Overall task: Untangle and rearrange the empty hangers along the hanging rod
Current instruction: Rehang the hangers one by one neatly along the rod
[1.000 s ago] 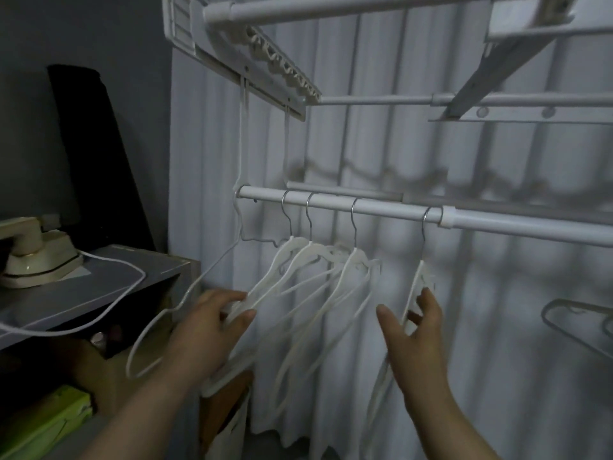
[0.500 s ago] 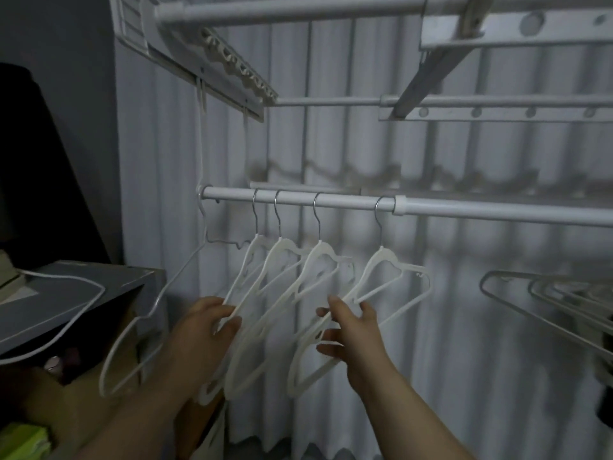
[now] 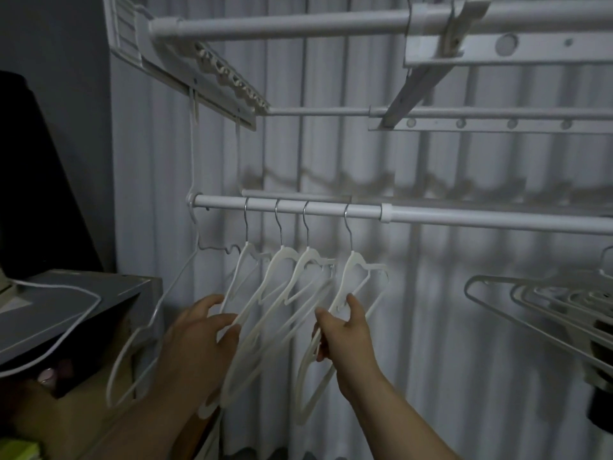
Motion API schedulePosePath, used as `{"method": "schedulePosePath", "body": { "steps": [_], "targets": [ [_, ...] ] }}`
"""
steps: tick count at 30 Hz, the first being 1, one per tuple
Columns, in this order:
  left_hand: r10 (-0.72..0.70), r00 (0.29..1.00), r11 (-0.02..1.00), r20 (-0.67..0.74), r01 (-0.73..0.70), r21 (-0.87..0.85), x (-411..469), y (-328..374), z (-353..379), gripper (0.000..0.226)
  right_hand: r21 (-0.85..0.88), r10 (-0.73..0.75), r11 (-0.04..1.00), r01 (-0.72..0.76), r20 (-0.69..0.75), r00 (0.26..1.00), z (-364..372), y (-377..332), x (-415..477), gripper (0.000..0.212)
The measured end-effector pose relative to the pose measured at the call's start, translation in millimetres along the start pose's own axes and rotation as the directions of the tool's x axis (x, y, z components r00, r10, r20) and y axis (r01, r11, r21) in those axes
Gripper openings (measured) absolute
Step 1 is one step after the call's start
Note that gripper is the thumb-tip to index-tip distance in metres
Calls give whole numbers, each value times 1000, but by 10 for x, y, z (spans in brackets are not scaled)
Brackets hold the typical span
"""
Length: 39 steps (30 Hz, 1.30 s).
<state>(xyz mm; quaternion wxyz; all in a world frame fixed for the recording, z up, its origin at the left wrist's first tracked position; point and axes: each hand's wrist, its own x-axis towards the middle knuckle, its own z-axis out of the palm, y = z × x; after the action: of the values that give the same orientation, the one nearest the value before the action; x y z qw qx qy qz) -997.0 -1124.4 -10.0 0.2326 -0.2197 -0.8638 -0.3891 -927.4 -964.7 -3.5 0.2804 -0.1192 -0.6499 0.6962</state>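
Note:
Several white plastic hangers with metal hooks hang side by side on the white hanging rod (image 3: 331, 207). My right hand (image 3: 345, 333) pinches the lower arm of the rightmost white hanger (image 3: 353, 270). My left hand (image 3: 199, 340) holds the leftmost white hanger (image 3: 243, 260) between thumb and fingers. The middle hangers (image 3: 298, 263) overlap each other lower down. A thin wire hanger (image 3: 179, 283) hangs from the rod's left end, apart from my hands.
A grey shelf (image 3: 109, 293) with a white cord (image 3: 66, 336) stands at the left. A bunch of grey hangers (image 3: 530, 297) juts in from the right. The drying rack frame (image 3: 298, 24) spans overhead; a white curtain (image 3: 464, 360) hangs behind.
The rightmost hanger has swung from edge-on to face-on and sits closer to the others. My right hand moved left and took hold of its lower arm; my left hand stays on the leftmost hanger.

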Motion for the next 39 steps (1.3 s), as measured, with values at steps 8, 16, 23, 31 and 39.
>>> {"method": "schedulePosePath", "body": {
  "steps": [8, 16, 23, 31, 39],
  "targets": [
    [56, 998, 995, 29, -58, 79, -53, 94, -63, 24, 6, -3, 1000, 3, 45, 999, -1, 16, 21, 63],
    [137, 990, 965, -42, -124, 232, -42, 203, -157, 38, -231, -89, 970, 81, -26, 996, -242, 7, 99, 49],
    [290, 956, 947, 42, -293, 129, -95, 545, -114, 50, -629, -666, 645, 434, -182, 724, -661, -361, 448, 34],
    [59, 974, 955, 221, -120, 272, -44, 669, 225, 47, -953, -801, 42, 299, 147, 580, -1121, -1162, 985, 69],
    [-3, 961, 979, 276, -54, 199, -25, 688, 388, 37, -952, -565, -76, 295, 285, 774, -1280, -1284, 1184, 34]
  ]
}}
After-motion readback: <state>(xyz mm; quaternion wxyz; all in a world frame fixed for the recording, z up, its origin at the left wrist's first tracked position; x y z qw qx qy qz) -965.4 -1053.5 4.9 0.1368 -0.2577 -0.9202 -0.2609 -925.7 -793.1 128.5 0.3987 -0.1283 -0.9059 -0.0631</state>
